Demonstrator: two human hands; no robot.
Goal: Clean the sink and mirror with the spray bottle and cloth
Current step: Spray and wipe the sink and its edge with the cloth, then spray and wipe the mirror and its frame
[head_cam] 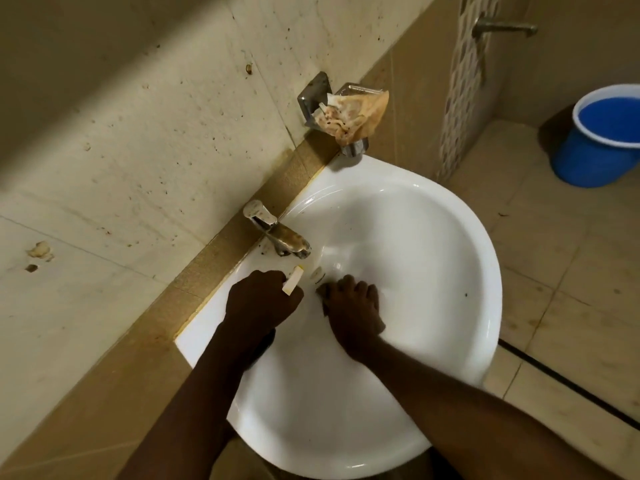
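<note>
Over the white sink (pixel 450 271), the left hand (pixel 263 303) was curled around a pale nozzle (pixel 292 279) beside the tarnished tap (pixel 287 240). The right hand (pixel 353 306) pressed, fingers bent, on a dark cloth (pixel 323 291) against the basin wall.

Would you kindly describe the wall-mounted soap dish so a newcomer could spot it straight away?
Start at the white sink and follow the wall past the tap. The soap dish is the metal holder above the basin's far corner, the only fixture holding crumpled, brown-stained paper.
</note>
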